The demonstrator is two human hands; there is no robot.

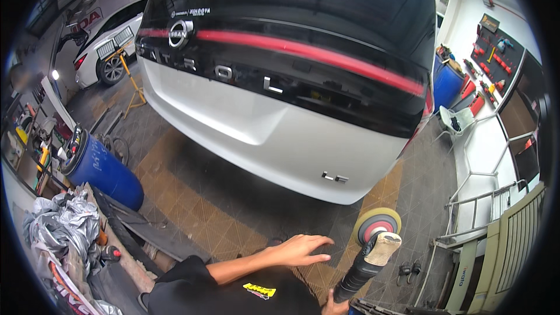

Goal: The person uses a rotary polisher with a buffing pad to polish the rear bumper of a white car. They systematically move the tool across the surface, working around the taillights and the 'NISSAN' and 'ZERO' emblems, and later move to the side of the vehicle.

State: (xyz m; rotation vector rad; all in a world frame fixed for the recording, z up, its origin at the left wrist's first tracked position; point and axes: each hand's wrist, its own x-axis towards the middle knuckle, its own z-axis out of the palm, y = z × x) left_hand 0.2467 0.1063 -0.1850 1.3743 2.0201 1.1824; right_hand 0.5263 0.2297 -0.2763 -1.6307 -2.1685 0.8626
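My right hand (335,305) grips the black body of a polisher (357,275) at the lower edge of the view. Its round pad (392,217) has a yellow rim and a red and grey middle, held off the car. In front of me is the rear of a large silver-white car (303,146), with a glossy black upper panel and a red light strip (303,52). My left hand (303,250) is in the air below the tailgate, fingers stretched out and apart, holding nothing. The pad does not touch the bodywork.
To the left are a blue barrel (111,169), crumpled silver sheeting (64,227) and a yellow lamp stand (133,81). Another white car (111,46) stands behind. On the right are a metal frame (475,157), a white chair (458,121), another blue barrel (447,84) and a tool board (494,52).
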